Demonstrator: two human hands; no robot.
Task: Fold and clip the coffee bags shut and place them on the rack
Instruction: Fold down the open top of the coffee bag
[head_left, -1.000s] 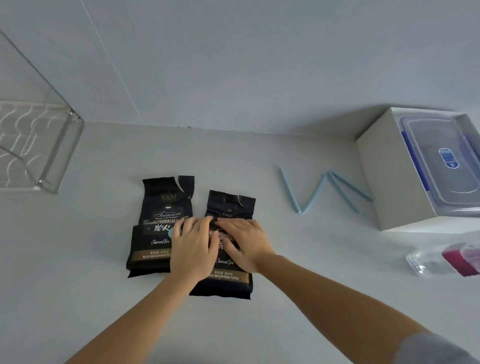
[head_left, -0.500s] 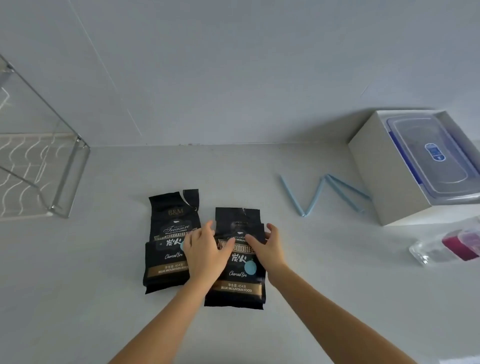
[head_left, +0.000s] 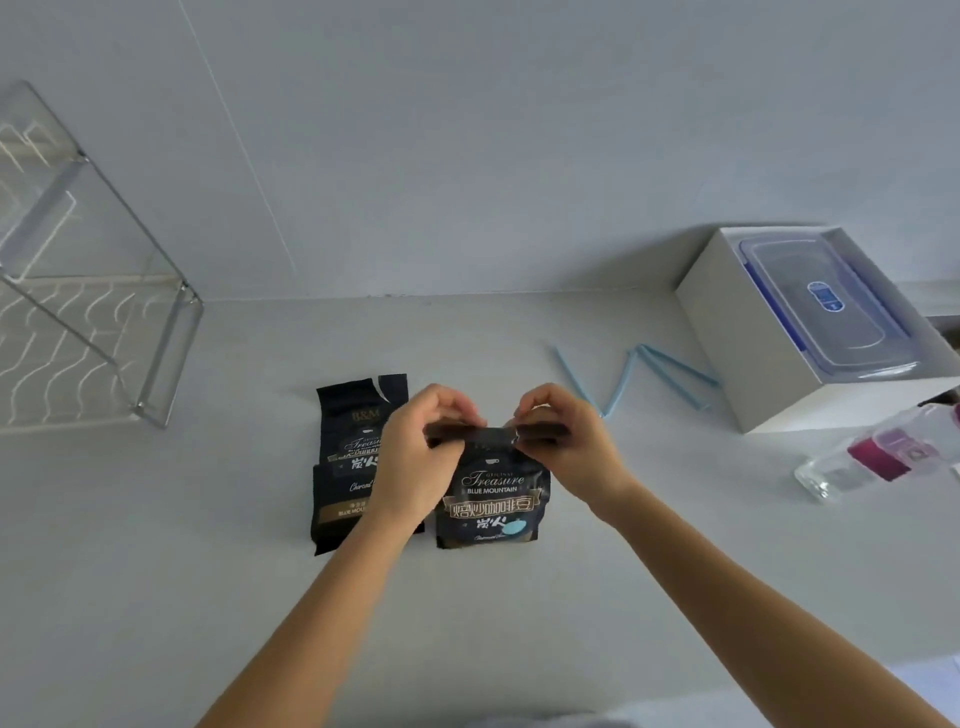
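- so both forearms come in from the bottom edge, with loads of bare white counter (head_left: 156, 597) under and around them, nothing down there to knock into
- left hand (head_left: 415, 457) and right hand (head_left: 569, 447) are both pinched shut on the top strip of the front coffee bag (head_left: 493, 499), one at each end, fingers curled over it
- that bag is propped upright on the counter with the label facing the camera and its top looks rolled or bent over, so I'd say we're mid-fold on bag one, no clip on yet
- second coffee bag (head_left: 348, 441) lies flat just to the left, partly behind the left wrist, torn top open, not folded at all, so the job is early on
- next move probably needs one hand pinning the fold while the other goes for a clip; let go with both and I'd guess the stiff foil springs open again
- blue clips (head_left: 631, 374) sit beyond and to the right, near the white box (head_left: 727, 338) with a clear container (head_left: 826, 301) in it, an easy open path for the right hand
- glass jar (head_left: 878, 457) lies far right near the edge, worth keeping the elbow off
- wire rack (head_left: 161, 358) stands far left by the wall (head_left: 467, 130), well apart from the bags, open counter all the way there
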